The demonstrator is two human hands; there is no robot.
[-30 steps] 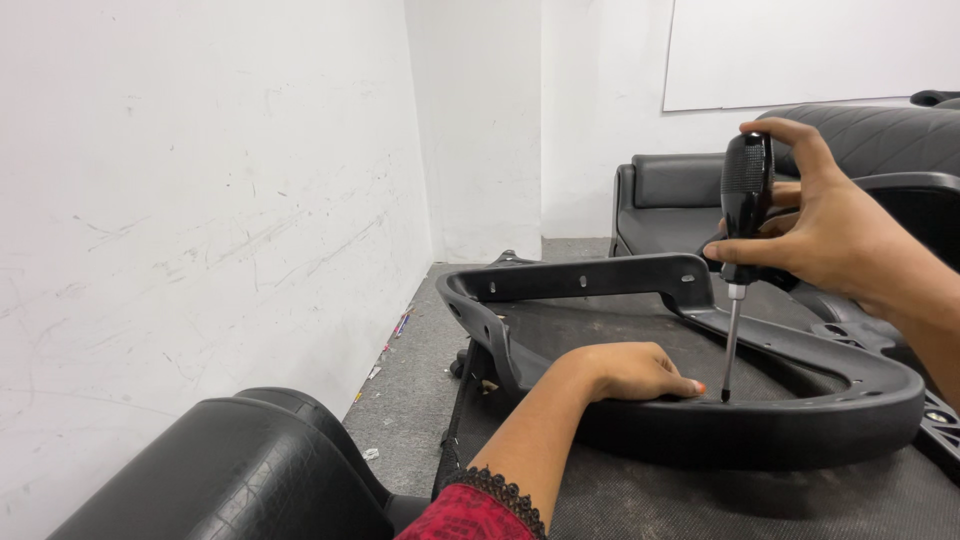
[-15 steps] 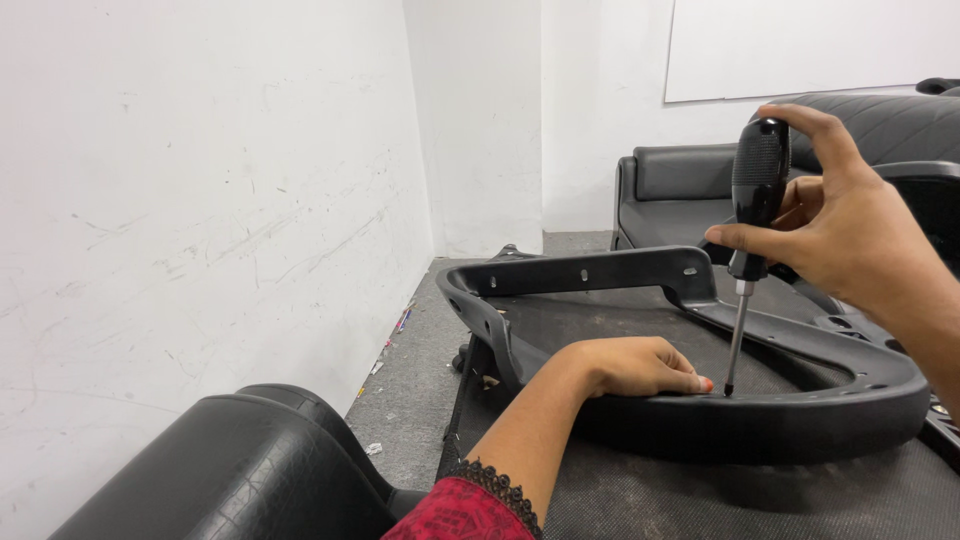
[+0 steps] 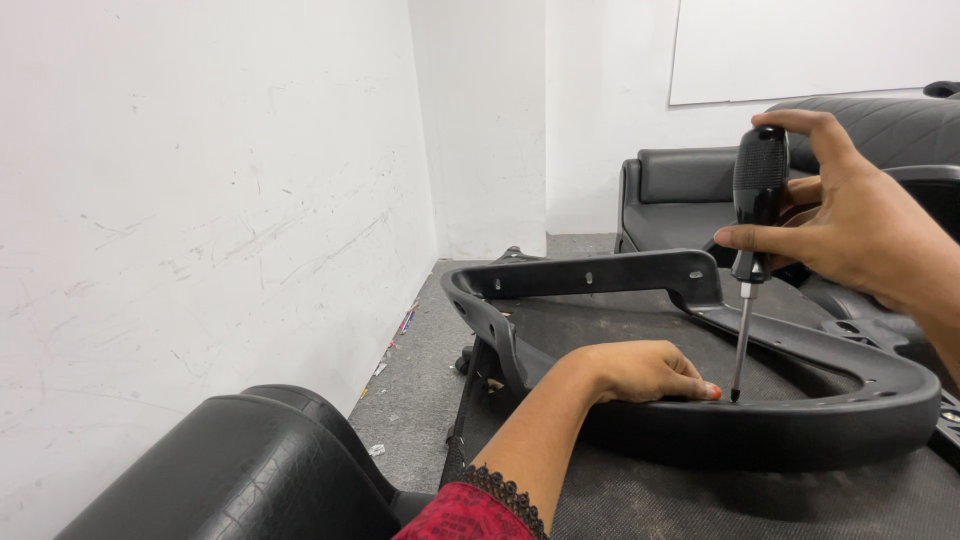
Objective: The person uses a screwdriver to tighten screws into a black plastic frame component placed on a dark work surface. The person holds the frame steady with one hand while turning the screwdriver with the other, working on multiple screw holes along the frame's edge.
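— What is being held?

— A black screwdriver (image 3: 752,235) is gripped by the right hand (image 3: 850,225), with the fingers closed around its fat handle. It is held upright. Its thin metal tip is set down on the near rim of a big black plastic frame (image 3: 760,415).

— And the other hand?

— The left hand (image 3: 640,370) is laid on that same rim, curled loosely, with a fingertip just beside the tip. Nothing is held in it.

— How would the frame feel?

— It looks stiff and hard, and probably not heavy. The smooth rim could be slippery, so it is best held at the thick curved edge. The screwdriver is best taken by its handle, since the tip is thin and could slide off.

— What else is around?

— The frame is lying on a dark table (image 3: 700,500). A black padded cushion (image 3: 240,470) is seen low on the left, near a white wall (image 3: 200,200). A black sofa (image 3: 680,195) stands well behind. Nothing is seen between the hands and the rim.
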